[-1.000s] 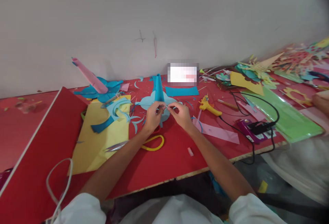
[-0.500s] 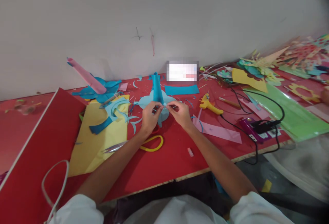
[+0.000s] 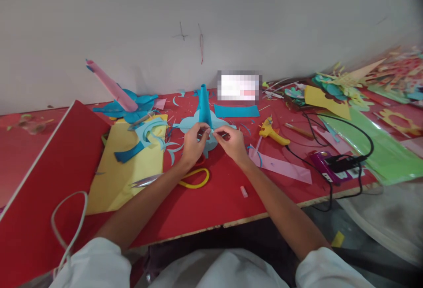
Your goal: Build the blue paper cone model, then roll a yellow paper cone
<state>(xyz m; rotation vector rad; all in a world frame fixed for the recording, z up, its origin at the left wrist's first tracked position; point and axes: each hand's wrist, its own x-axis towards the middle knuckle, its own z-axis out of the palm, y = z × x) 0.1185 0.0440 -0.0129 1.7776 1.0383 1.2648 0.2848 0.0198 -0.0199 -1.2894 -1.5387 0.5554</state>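
My left hand [image 3: 194,145] and my right hand [image 3: 234,145] meet with pinched fingers in front of a rolled blue paper tube [image 3: 204,108]. Between their fingertips is something small and pale, too small to name. The tube stands nearly upright on a light-blue flower-shaped paper cutout [image 3: 189,119], which the hands partly cover. Scissors with a yellow handle [image 3: 207,176] lie below my left wrist, partly under the forearm. To the right of my right hand rests a yellow glue gun [image 3: 273,135].
A pink tube [image 3: 114,87] on blue petals leans at back left. Yellow paper [image 3: 132,182] with blue offcuts lies left, beside a raised red board [image 3: 49,178]. On the right are pink strips [image 3: 284,168], a purple box [image 3: 325,164] with black cables, and green plastic-covered sheets [image 3: 383,151].
The view has shifted slightly, so the table's far side appears higher. Both hands stay pinched together at the tube's base, with only small finger movement.
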